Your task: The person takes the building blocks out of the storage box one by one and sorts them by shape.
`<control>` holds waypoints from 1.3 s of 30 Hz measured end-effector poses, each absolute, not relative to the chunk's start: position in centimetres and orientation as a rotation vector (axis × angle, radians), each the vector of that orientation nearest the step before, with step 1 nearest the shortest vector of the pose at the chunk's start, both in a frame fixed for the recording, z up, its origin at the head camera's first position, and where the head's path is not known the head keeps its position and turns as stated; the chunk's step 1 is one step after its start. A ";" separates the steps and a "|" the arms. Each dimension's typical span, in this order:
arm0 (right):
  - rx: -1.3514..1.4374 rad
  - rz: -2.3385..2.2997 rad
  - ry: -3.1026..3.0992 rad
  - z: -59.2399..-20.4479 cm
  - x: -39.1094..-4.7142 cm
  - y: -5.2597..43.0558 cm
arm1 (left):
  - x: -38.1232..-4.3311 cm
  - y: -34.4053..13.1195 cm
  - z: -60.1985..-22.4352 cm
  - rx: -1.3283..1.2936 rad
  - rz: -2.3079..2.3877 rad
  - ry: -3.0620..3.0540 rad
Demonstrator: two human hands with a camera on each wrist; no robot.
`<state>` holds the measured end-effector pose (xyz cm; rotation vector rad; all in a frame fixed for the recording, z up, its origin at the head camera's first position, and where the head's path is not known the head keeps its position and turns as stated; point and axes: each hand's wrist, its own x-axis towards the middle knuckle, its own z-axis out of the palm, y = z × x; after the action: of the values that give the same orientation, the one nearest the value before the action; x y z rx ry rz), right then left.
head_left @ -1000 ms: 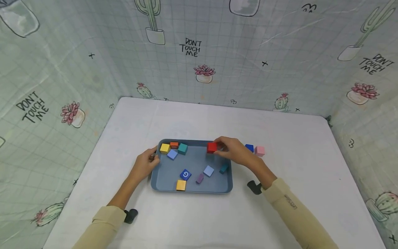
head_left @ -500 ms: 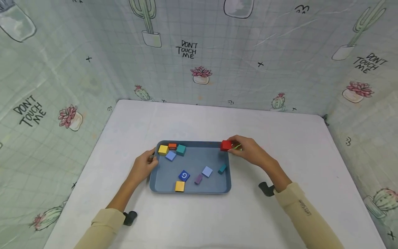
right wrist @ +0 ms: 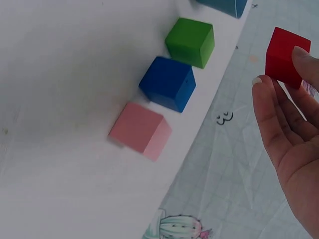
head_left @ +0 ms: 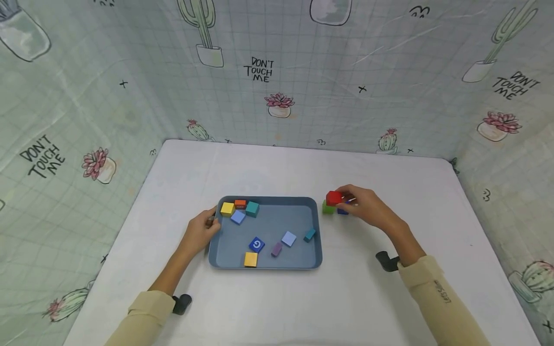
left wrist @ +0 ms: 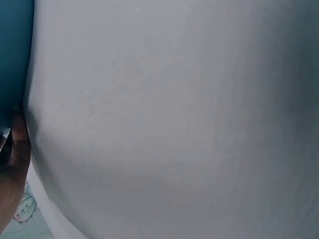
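Between its thumb and fingers my right hand (head_left: 363, 205) pinches a red cube (head_left: 333, 198), which is up off the table to the right of the tray. In the head view the cube overlaps a green cube (head_left: 327, 208) and my hand partly covers a blue cube (head_left: 343, 210). The right wrist view shows the red cube (right wrist: 286, 56) beside a row of green (right wrist: 190, 42), blue (right wrist: 168, 83) and pink (right wrist: 141, 130) cubes. My left hand (head_left: 202, 230) grips the left rim of the blue-grey tray (head_left: 277, 211); its fingers are also at the tray's edge in the left wrist view.
At the tray's back left sit a yellow cube (head_left: 227, 209), an orange block (head_left: 240, 204), a teal cube (head_left: 252, 208) and a light blue block (head_left: 238, 217). Nearer lie a blue lettered block (head_left: 257, 244), a yellow block (head_left: 250, 259), a purple block (head_left: 276, 249) and others. A patterned curtain encloses the table.
My right hand has carried the red cube rightward, from over the tray's back right to past its right rim. My left hand keeps its grip on the tray.
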<state>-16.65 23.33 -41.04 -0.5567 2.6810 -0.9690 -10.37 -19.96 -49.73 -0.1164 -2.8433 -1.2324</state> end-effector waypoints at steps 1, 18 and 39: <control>-0.543 -0.972 2.675 -41.0 -16.7 23.6 | -10.4 -20.0 -49.7 -0.114 -1.233 -2.841; -0.455 -0.917 2.703 -41.6 -16.5 28.0 | -10.3 -19.8 -49.8 -0.078 -1.255 -2.864; -0.375 -0.868 2.751 -41.4 -16.6 30.8 | -10.4 -19.8 -49.6 -0.092 -1.244 -2.863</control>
<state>-16.64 30.76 -41.36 -0.3753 2.7514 -0.8678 -10.38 -19.84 -49.57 -0.0920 -2.8629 -1.2443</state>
